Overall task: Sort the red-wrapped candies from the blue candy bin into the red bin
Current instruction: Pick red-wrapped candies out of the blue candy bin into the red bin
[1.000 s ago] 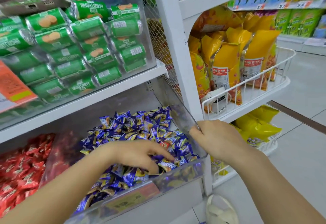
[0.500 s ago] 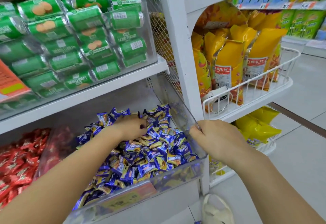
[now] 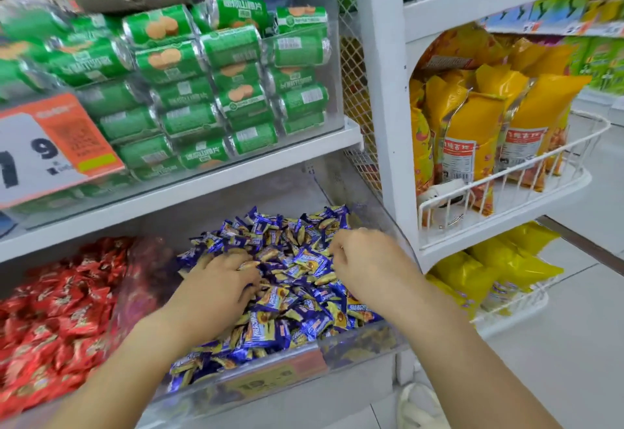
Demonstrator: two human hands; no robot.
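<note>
**Both hands in the blue bin, no red wrapper showing**

Head view: your left hand [image 3: 219,281] lies knuckles-up on the blue candies [image 3: 297,280], fingers curled down among them toward 3 o'clock; whether it pinches anything I cannot tell, as the fingertips are buried. Your right hand [image 3: 366,259] sits at 3 o'clock of the left, fingers loosely curled over the heap, apparently holding nothing. The blue candy bin [image 3: 358,344] is mid-frame; the red bin [image 3: 145,280] adjoins it at 9 o'clock, heaped with red candies [image 3: 54,313]. No red wrapper shows among the blue.

A stray should be light, small and crinkly, its foil slippery; pinch it by a twisted wrapper end.

Half a second ago your right hand gripped the bin's right wall; now it is inside the bin. Your left has shifted nearer the front.
</note>
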